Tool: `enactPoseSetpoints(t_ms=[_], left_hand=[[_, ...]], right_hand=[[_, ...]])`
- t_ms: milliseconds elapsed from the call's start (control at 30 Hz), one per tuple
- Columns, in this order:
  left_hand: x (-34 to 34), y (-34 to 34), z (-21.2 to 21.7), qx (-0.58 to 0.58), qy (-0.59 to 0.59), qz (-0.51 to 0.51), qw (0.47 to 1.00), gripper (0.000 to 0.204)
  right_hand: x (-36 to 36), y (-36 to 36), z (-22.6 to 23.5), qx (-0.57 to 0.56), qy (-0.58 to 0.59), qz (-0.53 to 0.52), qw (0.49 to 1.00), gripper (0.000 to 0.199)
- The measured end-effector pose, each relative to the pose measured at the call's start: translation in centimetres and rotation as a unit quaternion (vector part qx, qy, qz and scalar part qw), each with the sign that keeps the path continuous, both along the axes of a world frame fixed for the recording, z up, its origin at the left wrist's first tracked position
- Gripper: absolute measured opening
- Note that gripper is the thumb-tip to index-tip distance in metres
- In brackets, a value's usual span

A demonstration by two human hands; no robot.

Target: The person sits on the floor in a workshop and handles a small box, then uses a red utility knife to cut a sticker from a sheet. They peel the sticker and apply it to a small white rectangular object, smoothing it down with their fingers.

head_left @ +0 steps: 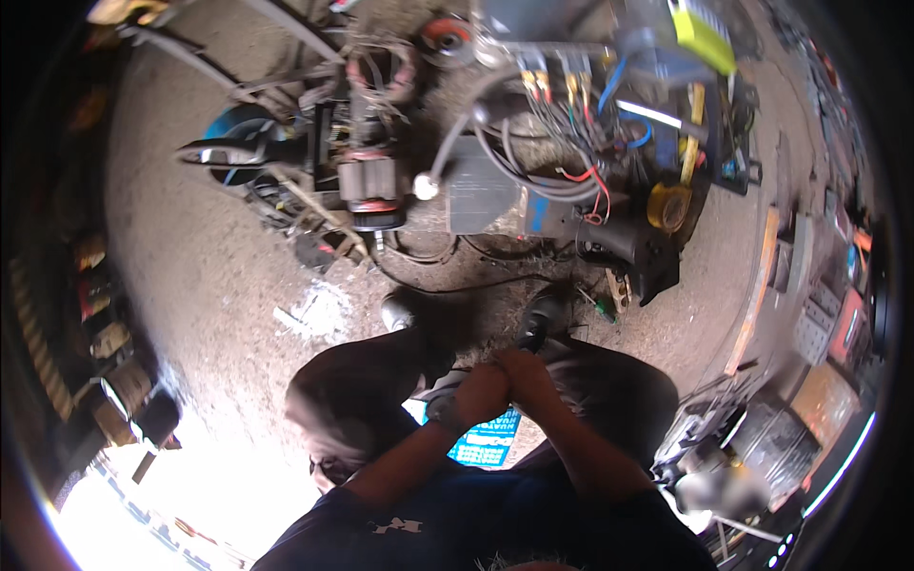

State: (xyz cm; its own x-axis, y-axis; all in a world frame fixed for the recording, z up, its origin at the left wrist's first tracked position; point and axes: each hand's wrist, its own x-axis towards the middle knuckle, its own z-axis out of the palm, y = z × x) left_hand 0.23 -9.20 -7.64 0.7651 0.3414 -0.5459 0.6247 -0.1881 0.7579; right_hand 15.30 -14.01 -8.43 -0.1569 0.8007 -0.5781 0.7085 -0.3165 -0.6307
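Note:
My left hand (480,392) and my right hand (524,373) are pressed together between my knees, fingers closed. Blur and overlap hide whatever they may hold. Just past the fingers is a dark shape (533,335), close to my right shoe (549,305); whether it touches the hand I cannot tell. Below my wrists lies a blue sheet with white print (487,443). On the ground ahead, a motor-like part with a ribbed grey body (367,179) stands beside a flat dark grey board (481,190). Neither hand is near them.
Cables with red and blue wires (581,124) run from equipment at the top. A yellow coil (668,207) and a black bracket (657,266) lie to the right. A dark cable (466,285) crosses before my feet. Farther right are an orange bar (754,290) and a metal drum (776,447).

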Motion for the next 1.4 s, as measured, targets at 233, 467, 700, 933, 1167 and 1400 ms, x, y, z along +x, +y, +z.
enactPoseSetpoints(t_ms=[233,467,700,933,1167,1400], left_hand=[[-3.9,-1.5,10.2,-0.05,-0.044,0.053,0.996,0.038],[-22.7,3.2,24.0,0.033,0.101,0.531,0.84,0.045],[-44.6,-9.9,29.3,0.095,0.234,0.556,0.792,0.038],[-46.3,-20.4,35.8,-0.173,0.256,0.763,0.568,0.034],[-42.3,-14.2,36.3,-0.096,0.188,0.634,0.744,0.039],[-42.0,-5.6,38.4,-0.011,0.095,0.668,0.738,0.039]], right_hand=[[-2.3,-1.1,13.3,-0.107,-0.068,-0.014,0.992,0.038],[5.6,2.7,32.2,-0.046,0.021,-0.098,0.994,0.052],[12.0,9.1,44.4,0.057,-0.167,-0.051,0.983,0.049],[10.0,6.0,48.4,0.017,-0.169,-0.021,0.985,0.055],[10.3,3.5,47.7,-0.038,-0.178,0.005,0.983,0.052],[13.5,6.1,50.6,0.005,-0.168,-0.088,0.982,0.04]])
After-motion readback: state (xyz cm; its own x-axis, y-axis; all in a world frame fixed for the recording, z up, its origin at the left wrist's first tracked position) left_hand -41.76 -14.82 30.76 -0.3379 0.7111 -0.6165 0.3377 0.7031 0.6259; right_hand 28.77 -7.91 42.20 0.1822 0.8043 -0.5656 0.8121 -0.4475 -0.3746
